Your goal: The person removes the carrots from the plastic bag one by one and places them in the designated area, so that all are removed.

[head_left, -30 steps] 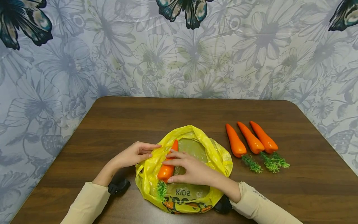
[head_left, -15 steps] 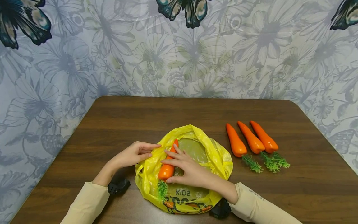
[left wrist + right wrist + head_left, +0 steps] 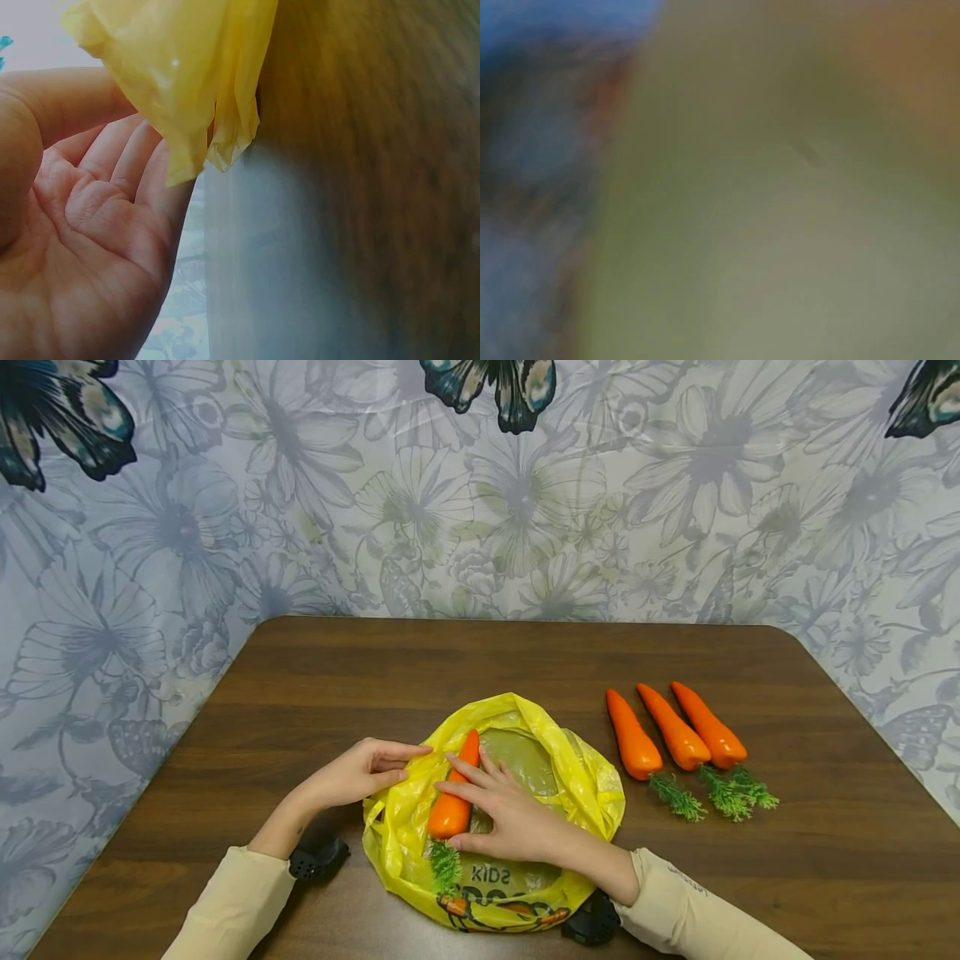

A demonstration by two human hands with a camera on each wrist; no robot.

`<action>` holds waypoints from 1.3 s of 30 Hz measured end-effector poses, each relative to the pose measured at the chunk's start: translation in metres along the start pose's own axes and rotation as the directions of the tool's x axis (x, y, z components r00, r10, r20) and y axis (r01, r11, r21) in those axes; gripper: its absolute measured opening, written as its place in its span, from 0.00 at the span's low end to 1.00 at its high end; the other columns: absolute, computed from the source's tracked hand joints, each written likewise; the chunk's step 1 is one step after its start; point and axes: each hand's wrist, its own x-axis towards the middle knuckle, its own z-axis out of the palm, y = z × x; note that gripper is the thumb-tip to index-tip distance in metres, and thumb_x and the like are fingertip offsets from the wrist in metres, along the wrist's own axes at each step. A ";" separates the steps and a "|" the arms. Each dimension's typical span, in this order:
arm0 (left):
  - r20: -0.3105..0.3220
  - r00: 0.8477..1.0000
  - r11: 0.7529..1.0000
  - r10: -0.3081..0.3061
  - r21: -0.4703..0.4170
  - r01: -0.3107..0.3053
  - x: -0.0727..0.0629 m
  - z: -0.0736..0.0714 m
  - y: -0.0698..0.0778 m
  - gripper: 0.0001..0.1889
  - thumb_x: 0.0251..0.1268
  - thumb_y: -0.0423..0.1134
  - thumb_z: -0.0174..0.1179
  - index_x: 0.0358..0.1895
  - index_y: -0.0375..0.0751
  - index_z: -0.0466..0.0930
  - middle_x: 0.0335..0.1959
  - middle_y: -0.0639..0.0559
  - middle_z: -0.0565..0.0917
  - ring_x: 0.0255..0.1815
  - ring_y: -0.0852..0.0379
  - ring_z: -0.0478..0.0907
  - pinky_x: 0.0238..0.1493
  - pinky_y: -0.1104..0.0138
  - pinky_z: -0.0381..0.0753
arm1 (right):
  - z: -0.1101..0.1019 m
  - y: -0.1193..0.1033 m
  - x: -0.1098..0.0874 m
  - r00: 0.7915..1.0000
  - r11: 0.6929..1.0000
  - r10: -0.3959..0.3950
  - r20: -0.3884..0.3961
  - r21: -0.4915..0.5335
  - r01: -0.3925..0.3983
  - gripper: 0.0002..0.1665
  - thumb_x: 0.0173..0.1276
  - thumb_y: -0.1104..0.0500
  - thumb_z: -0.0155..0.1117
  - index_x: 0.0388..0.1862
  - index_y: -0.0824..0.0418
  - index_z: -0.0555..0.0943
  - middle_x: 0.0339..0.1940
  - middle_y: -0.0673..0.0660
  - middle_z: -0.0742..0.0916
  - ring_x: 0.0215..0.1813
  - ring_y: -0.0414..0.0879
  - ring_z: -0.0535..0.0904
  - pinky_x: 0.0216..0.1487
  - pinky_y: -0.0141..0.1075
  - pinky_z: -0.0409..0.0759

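A yellow plastic bag (image 3: 592, 768) lies on the table with its mouth spread upward. My left hand (image 3: 367, 771) pinches the bag's left rim between thumb and fingers; in the left wrist view the folded yellow plastic (image 3: 180, 82) hangs in that grip. Inside the bag, along its left side, an orange carrot (image 3: 450, 816) with green leaves lies tip away from me. My right hand (image 3: 510, 818) reaches over the bag's mouth with spread, fairly straight fingers touching the carrot. Part of the carrot's middle is hidden under them. Blur in the right wrist view hides any detail.
Three more carrots (image 3: 633, 735) with green tops lie side by side to the right of the bag, on the brown wooden table (image 3: 375, 668). A flowered wall (image 3: 480, 527) with butterfly decorations stands behind the table's far edge.
The carrot in the bag has shifted slightly to the right and away from me. The right hand's fingers have spread wider. The left hand has stayed at the bag's rim.
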 end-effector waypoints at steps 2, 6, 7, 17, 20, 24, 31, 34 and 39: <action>0.002 1.000 1.000 0.013 0.011 -0.013 0.000 0.000 0.000 0.23 0.67 0.23 0.50 0.65 0.27 0.64 0.60 0.32 0.71 0.52 0.49 0.77 0.45 0.61 0.78 | 0.000 0.000 0.000 1.000 1.000 0.004 -0.006 -0.003 -0.004 0.39 0.62 0.39 0.61 0.70 0.49 0.66 0.75 0.52 0.53 0.72 0.63 0.37 0.65 0.61 0.43; 0.002 1.000 0.999 0.030 0.030 -0.031 0.000 0.000 -0.001 0.22 0.67 0.24 0.50 0.65 0.26 0.64 0.60 0.31 0.70 0.51 0.48 0.77 0.45 0.61 0.79 | 0.000 0.000 0.000 1.000 1.000 0.017 -0.014 -0.002 -0.018 0.39 0.61 0.39 0.64 0.69 0.49 0.67 0.75 0.54 0.52 0.72 0.63 0.38 0.66 0.59 0.46; 0.001 1.000 0.999 0.030 0.033 -0.030 0.000 0.000 -0.001 0.22 0.67 0.24 0.50 0.65 0.26 0.64 0.60 0.31 0.70 0.51 0.49 0.77 0.45 0.62 0.79 | 0.000 0.000 0.000 1.000 1.000 0.022 -0.013 -0.002 -0.022 0.40 0.60 0.39 0.64 0.69 0.49 0.67 0.76 0.54 0.51 0.72 0.63 0.38 0.66 0.59 0.46; 0.000 1.000 1.000 0.006 0.006 -0.006 0.000 0.000 0.001 0.23 0.67 0.23 0.49 0.66 0.28 0.64 0.60 0.34 0.70 0.51 0.51 0.77 0.45 0.61 0.79 | 0.001 -0.002 -0.005 0.992 0.990 0.129 -0.013 0.051 -0.129 0.42 0.61 0.35 0.60 0.72 0.40 0.60 0.75 0.60 0.42 0.70 0.63 0.48 0.61 0.58 0.60; 0.000 1.000 1.000 0.004 0.009 -0.004 0.000 0.000 0.001 0.23 0.67 0.23 0.49 0.66 0.29 0.64 0.60 0.34 0.71 0.51 0.50 0.77 0.45 0.62 0.79 | 0.001 -0.003 -0.006 0.986 0.985 0.166 -0.026 0.054 -0.165 0.42 0.61 0.34 0.59 0.72 0.37 0.60 0.75 0.62 0.42 0.69 0.66 0.50 0.58 0.59 0.64; -0.004 1.000 1.000 -0.002 0.005 0.002 0.000 0.000 0.002 0.23 0.67 0.23 0.49 0.66 0.29 0.65 0.60 0.34 0.71 0.51 0.50 0.77 0.45 0.62 0.79 | 0.001 -0.004 -0.006 0.983 0.983 0.183 -0.031 0.025 -0.182 0.42 0.60 0.34 0.60 0.73 0.38 0.59 0.74 0.64 0.43 0.68 0.68 0.50 0.61 0.59 0.60; -0.010 1.000 1.000 -0.006 0.001 0.006 -0.001 0.001 0.003 0.23 0.67 0.23 0.50 0.66 0.29 0.65 0.60 0.34 0.71 0.51 0.50 0.77 0.45 0.62 0.79 | 0.001 -0.004 -0.005 0.978 0.979 0.206 -0.022 -0.004 -0.206 0.46 0.60 0.32 0.58 0.74 0.38 0.54 0.74 0.64 0.43 0.67 0.71 0.50 0.61 0.60 0.59; -0.008 1.000 1.000 0.005 0.007 -0.005 -0.002 0.001 0.002 0.23 0.67 0.23 0.50 0.65 0.28 0.64 0.60 0.33 0.71 0.51 0.49 0.77 0.45 0.62 0.79 | 0.001 -0.004 -0.005 0.980 0.980 0.197 -0.023 -0.007 -0.197 0.46 0.60 0.31 0.56 0.75 0.39 0.54 0.74 0.64 0.43 0.68 0.69 0.50 0.62 0.59 0.57; -0.002 1.000 1.000 0.012 0.009 -0.012 -0.001 0.001 0.001 0.23 0.67 0.23 0.49 0.65 0.27 0.64 0.60 0.33 0.71 0.51 0.49 0.77 0.45 0.61 0.79 | 0.002 -0.002 -0.005 0.992 0.993 0.118 -0.045 -0.005 -0.118 0.46 0.60 0.32 0.57 0.74 0.44 0.57 0.76 0.57 0.44 0.72 0.61 0.46 0.63 0.57 0.57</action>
